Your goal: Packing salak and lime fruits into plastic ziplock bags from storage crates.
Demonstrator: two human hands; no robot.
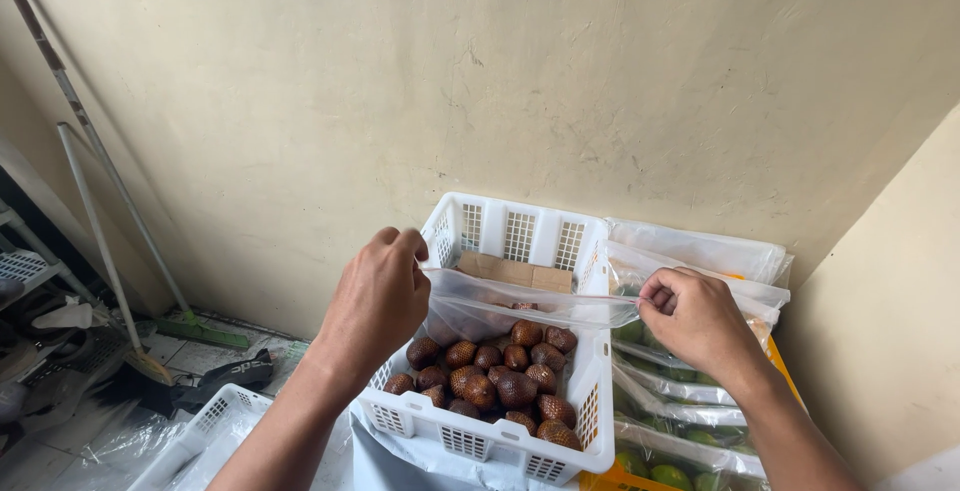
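Head view: 2 bare forearms reach forward over a fruit crate, seen from above.
Nearest, floor: a second white slotted plastic basket sits low at the left, lined with clear film, well apart from both hands.
Crate: a white slotted plastic crate holds a heap of brown scaly snake fruits that fills its near half.
Left hand: fingers pinched shut on the left top edge of a clear thin plastic bag, knuckles up, above the crate's left wall.
Right hand: fingertips pinched shut on the bag's right top edge, just past the crate's right wall.
Bag: stretched taut between the 2 hands, hanging over the fruit; its body drapes down toward the heap, and 1 fruit seems to show through it, though I cannot tell whether that fruit is inside.
Doing it well: I judge that an even pull from both pinches keeps the thin film straight; a harder tug on 1 side could tear or skew it, and keeping the bag low over the heap limits spills.
Right of the crate: stacked clear bags of green round fruits rest in an orange tray.
Farther: a flat brown cardboard piece lies at the crate's far end.
Farthest: a cream plaster wall, with a green long-handled broom leaning at the left.
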